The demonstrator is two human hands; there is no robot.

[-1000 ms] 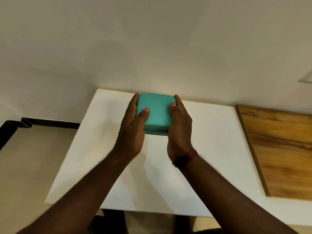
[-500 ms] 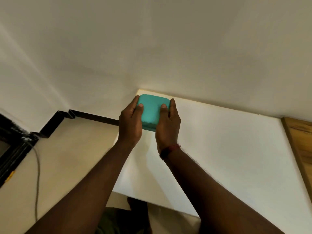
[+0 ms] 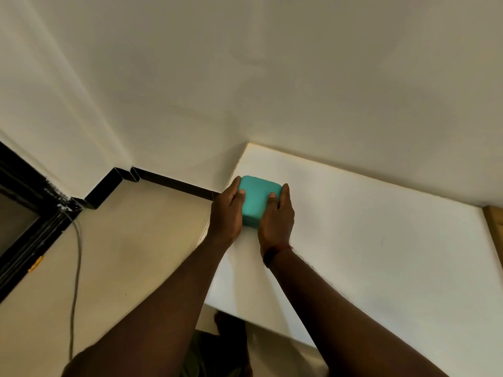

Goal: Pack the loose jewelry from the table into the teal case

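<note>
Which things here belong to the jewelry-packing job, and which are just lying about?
For the job: teal case, closed; left hand and right hand, gripping its sides; white table.
Lying about: grey cable on the floor; black skirting; wooden panel. No loose jewelry shows.

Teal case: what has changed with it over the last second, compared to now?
The rounded square teal case has slid left along the white table, ending by its far left corner; the view swung left with it. Unchanged: the left hand and right hand grip its sides, thumbs on the closed lid.
</note>
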